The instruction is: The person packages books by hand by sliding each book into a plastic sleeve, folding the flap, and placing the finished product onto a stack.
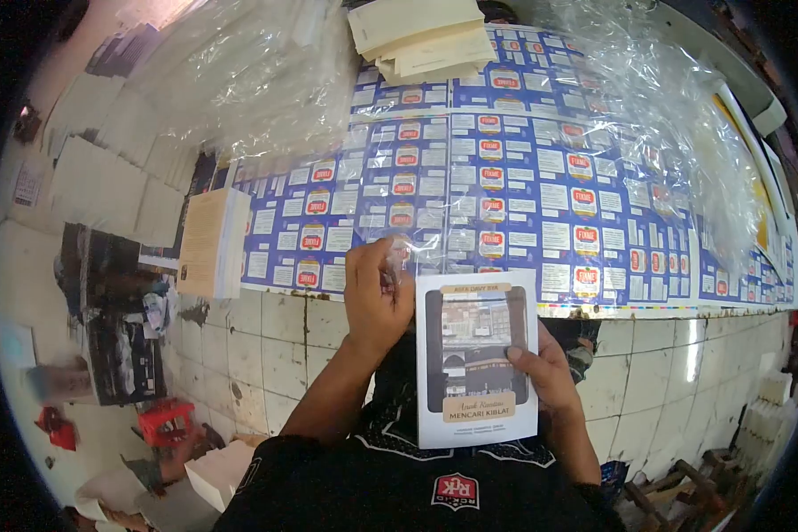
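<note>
My right hand [545,368] grips a white-covered book [433,372] by its right side, thumb on the front cover and the other fingers hidden behind. The cover carries a framed picture and the title "Mencari Kiblat". Just left of the book, my left hand [377,293] is closed, its fingers curled at the edge of a clear plastic bag [426,253] on the table. The film is hard to trace against the printed sheets, but it meets the fingertips.
Blue printed label sheets [505,204] cover the table. Clear plastic heaps lie at the back left [266,80] and right [683,133]. Cream booklets [421,40] sit at the far edge. A book stack [208,244] stands at the left corner. A red stool [164,421] is on the floor.
</note>
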Available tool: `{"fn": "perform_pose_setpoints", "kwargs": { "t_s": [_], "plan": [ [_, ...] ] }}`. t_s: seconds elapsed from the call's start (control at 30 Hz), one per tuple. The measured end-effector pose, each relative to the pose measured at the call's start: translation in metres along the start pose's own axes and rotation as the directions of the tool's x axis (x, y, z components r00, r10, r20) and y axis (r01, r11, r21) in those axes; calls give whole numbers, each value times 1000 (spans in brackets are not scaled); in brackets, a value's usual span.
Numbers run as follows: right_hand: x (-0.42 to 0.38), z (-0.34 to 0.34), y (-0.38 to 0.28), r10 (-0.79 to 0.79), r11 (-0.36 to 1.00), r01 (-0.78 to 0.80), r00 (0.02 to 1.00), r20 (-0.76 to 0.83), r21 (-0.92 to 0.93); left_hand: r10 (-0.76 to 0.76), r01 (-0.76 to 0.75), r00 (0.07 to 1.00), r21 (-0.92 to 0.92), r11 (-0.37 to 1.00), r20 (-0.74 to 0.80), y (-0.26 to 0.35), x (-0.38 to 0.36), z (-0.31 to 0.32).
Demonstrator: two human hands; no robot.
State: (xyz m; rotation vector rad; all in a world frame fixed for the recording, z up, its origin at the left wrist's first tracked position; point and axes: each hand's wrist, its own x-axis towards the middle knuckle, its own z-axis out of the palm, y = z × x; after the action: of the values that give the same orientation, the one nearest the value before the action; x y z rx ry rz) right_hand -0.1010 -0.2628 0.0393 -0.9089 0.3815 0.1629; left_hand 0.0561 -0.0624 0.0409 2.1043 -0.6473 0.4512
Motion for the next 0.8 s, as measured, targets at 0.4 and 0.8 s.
{"fn": "perform_pose_setpoints", "kwargs": {
  "t_s": [0.4, 0.8],
  "plan": [
    [8, 10, 26, -75, 979, 106, 981, -178, 172, -17, 21, 998, -52, 998, 66, 6, -11, -4],
    [18, 9, 13, -382, 911, 413, 845, -373, 4, -69, 68, 992, 18, 998, 110, -2, -22, 0]
  ]
}}
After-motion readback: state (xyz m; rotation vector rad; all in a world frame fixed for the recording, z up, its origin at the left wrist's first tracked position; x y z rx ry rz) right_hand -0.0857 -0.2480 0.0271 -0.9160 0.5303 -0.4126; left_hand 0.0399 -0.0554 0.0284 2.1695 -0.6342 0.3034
